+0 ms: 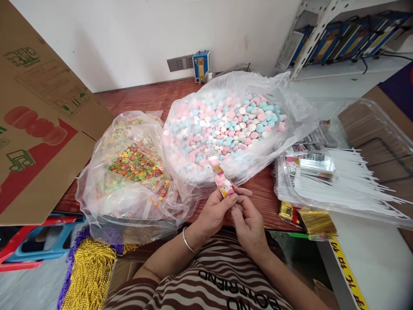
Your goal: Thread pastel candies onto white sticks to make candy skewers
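Observation:
A small printed candy packet (225,184) with pink and white contents points up and away from me, in front of the marshmallow bag. Around its lower end the fingers of my left hand (214,212) are closed. My right hand (250,224) pinches at that same lower end, its fingertips against the left thumb; the exact spot between them is hidden. Just beyond the packet lies a large clear bag of pink, blue and white marshmallows (232,129). To the left rests a clear bag of colourful ring-shaped candies (137,165).
A tray of white sticks (348,176) and gold twist ties (318,221) lies on the right. A cardboard box (41,125) stands at left. A blue device (201,66) sits by the wall, and a shelf (335,82) holds several similar ones.

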Available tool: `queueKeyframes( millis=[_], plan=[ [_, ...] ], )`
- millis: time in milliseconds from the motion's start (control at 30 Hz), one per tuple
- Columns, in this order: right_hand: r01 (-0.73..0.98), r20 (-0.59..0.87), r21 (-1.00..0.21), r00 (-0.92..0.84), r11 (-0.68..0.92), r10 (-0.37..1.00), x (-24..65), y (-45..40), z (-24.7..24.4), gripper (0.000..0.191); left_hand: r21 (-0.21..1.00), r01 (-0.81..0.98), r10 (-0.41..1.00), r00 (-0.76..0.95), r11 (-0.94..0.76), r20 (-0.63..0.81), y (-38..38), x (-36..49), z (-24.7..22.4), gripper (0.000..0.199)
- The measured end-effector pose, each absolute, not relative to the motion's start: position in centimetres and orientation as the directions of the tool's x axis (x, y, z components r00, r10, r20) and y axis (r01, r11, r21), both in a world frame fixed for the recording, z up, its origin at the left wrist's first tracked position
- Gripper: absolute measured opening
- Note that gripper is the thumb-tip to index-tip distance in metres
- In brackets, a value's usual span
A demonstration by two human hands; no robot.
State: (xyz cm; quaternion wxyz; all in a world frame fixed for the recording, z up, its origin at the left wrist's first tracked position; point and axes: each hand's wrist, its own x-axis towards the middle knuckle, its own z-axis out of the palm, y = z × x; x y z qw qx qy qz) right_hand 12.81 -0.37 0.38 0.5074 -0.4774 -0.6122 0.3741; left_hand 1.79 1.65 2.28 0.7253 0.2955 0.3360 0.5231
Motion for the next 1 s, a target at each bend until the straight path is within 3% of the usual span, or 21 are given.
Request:
queueKeyframes(
  millis=[267,467,533,667,900,1000],
  plan=[
    [0.369,0.433,-0.817,-0.114,0.443,0.894,12.8,-0.6,-0.4,0.027,0.769,-0.608,0.976,0.195,0.198,-0.096,1.7,2.4,1.8,0.029],
    [0.330,0.374,-0.860,-0.112,0.389,0.921,12.9,-0.8,-0.6,0.031,0.704,-0.654,0.961,0.209,0.277,-0.183,1.6,2.3,1.6,0.035],
    [0.292,0.324,-0.893,-0.107,0.342,0.940,13.2,-1.1,-0.4,0.022,0.741,-0.618,0.960,0.242,0.263,-0.138,2.0,1.7,1.8,0.043],
    [0.222,0.238,-0.938,-0.150,0.267,0.960,13.8,-1.5,-0.3,0.018,0.728,-0.666,0.973,0.232,0.162,-0.004,3.3,-0.4,3.1,0.078],
    [0.181,0.194,-0.949,-0.310,0.258,0.931,12.8,-1.5,-0.2,0.019,0.509,-0.852,0.987,0.056,0.125,-0.150,5.0,-1.7,5.0,0.048],
    [0.167,0.148,-0.963,-0.332,0.213,0.932,12.2,-1.4,-0.1,0.020,0.443,-0.893,0.985,-0.002,0.077,-0.175,5.3,-1.4,4.6,0.044]
  ],
)
